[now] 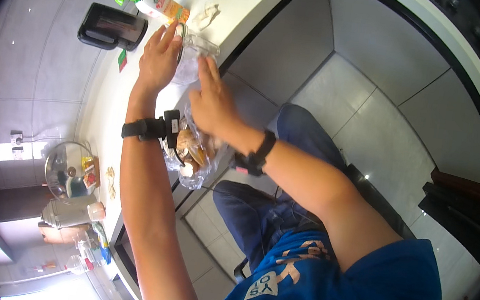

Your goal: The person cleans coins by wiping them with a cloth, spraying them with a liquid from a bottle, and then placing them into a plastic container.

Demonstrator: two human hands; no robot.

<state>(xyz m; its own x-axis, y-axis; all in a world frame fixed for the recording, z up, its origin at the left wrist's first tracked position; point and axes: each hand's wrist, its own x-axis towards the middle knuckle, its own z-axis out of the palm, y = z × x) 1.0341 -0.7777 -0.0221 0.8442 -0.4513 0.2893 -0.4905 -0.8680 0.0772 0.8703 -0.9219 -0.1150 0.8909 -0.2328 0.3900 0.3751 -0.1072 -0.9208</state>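
My left hand [160, 55] has its fingers and thumb at the dark-ringed top of a clear container [202, 45] on the white counter. Part of that top is hidden behind the hand. My right hand [212, 101] is slightly blurred, two fingers extended against the container's side and the thumb held apart from them. Whether it grips is unclear. Below the right hand, by the counter's edge, is a clear plastic bag [194, 155] of brown and pale food pieces, partly covered by my forearms. A black band with a small device circles each wrist.
A spray bottle [161, 5] with a green trigger and a dark jug [113, 27] stand beyond my hands. A crumpled cloth [206, 16] lies near the counter edge [254, 30]. Farther left are a glass lid [67, 169] and a metal pot [68, 212].
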